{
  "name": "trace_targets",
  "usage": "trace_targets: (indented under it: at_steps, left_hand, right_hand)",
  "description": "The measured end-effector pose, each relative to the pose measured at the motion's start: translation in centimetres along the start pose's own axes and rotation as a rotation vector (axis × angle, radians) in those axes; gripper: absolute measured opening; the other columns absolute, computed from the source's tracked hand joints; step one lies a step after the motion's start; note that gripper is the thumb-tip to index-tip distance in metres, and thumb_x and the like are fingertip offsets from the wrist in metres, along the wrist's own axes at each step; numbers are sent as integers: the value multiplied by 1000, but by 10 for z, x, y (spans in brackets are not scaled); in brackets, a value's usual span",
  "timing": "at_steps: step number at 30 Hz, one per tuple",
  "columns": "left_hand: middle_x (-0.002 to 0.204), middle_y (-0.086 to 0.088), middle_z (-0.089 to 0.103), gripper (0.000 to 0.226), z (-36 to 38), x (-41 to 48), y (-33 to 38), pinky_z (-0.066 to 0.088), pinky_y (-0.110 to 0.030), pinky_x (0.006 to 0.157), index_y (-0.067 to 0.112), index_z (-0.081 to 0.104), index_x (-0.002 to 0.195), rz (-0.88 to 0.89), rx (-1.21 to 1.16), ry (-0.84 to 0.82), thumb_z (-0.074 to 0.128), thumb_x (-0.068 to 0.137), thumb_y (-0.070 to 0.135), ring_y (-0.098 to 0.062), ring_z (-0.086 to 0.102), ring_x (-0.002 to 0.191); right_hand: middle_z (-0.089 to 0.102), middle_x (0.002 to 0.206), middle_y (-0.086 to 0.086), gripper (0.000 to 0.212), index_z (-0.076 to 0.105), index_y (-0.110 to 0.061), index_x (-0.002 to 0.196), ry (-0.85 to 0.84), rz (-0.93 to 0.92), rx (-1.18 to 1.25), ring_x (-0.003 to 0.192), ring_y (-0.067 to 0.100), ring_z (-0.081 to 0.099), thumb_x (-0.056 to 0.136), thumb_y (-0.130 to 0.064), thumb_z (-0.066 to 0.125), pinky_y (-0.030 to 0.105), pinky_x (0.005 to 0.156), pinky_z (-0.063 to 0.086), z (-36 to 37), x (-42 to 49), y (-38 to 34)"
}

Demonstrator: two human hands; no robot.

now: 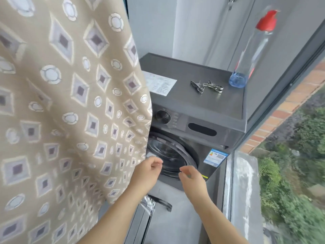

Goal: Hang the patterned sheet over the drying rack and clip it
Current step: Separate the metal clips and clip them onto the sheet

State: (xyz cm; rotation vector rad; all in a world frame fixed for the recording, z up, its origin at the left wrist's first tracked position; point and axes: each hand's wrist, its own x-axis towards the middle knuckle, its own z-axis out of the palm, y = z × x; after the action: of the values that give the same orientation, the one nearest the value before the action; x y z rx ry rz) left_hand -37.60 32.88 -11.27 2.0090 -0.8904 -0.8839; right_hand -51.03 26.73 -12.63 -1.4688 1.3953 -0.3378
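The beige patterned sheet point(70, 103), printed with diamonds and circles, hangs down the left half of the view; the rack that carries it is out of sight above. My left hand point(146, 173) is at the sheet's lower right edge, fingers loosely curled with nothing visibly in them. My right hand point(190, 178) hovers beside it in front of the washer door, also loosely curled and holding nothing. Two metal clips point(206, 87) lie on top of the washing machine point(193, 106), well above both hands.
A clear spray bottle point(253, 50) with a red top stands on the washer's right rear corner, by a paper sheet point(161, 84). A window frame point(281, 85) and a concrete ledge point(244, 191) run along the right, with greenery outside.
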Motion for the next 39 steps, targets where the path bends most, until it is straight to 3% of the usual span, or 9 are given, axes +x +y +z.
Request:
trace_targets:
  at_steps: [6,9,14,19,22,25,30,34,39]
  left_hand:
    - [96,13,60,15,27,62,62,38,-15,77,30,60,95,94,31,40,49,93,19,-6,56,94]
    - [92,14,62,16,50,89,94,39,-2,66,32,61,91,122,64,65,52,92,19,-6,58,87]
    - [85,9,66,17,77,141,142,49,-29,87,24,67,90,202,40,177,54,90,13,-16,66,88]
    - [110,1,62,26,91,202,163,38,-17,85,17,64,106,216,87,224,49,89,4,-9,55,95]
    - [119,-2,56,33,101,229,162,39,-28,97,13,59,116,256,151,259,51,86,1,-21,50,110]
    - [127,-4,51,39,107,251,163,35,-33,101,13,55,122,329,246,341,56,84,6,-25,45,118]
    - [149,-1,33,54,115,282,164,31,-42,103,31,41,137,344,575,395,57,86,35,-26,32,134]
    - [128,-4,57,44,121,294,163,44,-43,92,29,56,120,433,716,409,55,78,43,-26,54,118]
    - [91,-2,62,15,119,291,161,45,-39,80,17,60,87,465,532,415,70,75,17,-28,60,94]
  right_hand:
    - [59,110,-6,27,58,-20,116,97,-108,44,97,12,52,93,-17,44,24,81,38,-61,63,-38]
    - [58,107,-8,26,58,-19,114,162,-178,53,95,11,51,93,-16,44,20,74,37,-93,91,-54]
    - [47,108,-11,27,58,-18,112,302,-318,6,112,18,49,92,-11,42,27,87,39,-126,152,-75]
    - [48,122,-3,29,57,-16,114,398,-275,107,99,17,53,91,-8,41,25,80,36,-135,205,-94]
    - [50,119,-1,28,57,-14,113,495,-252,161,92,17,54,90,-7,42,27,81,39,-133,230,-100]
    - [49,125,2,31,55,-13,117,583,-255,97,107,25,53,87,-8,46,38,92,43,-133,255,-105]
    - [24,153,-3,53,35,-26,141,538,-328,-310,132,22,28,90,-23,49,35,104,24,-139,278,-116]
    - [13,156,-11,53,25,-39,144,411,-337,-570,135,19,22,93,-35,41,35,106,19,-138,290,-122]
    - [50,130,-1,29,55,-22,120,520,-368,-473,118,23,41,91,-24,50,32,95,26,-135,292,-116]
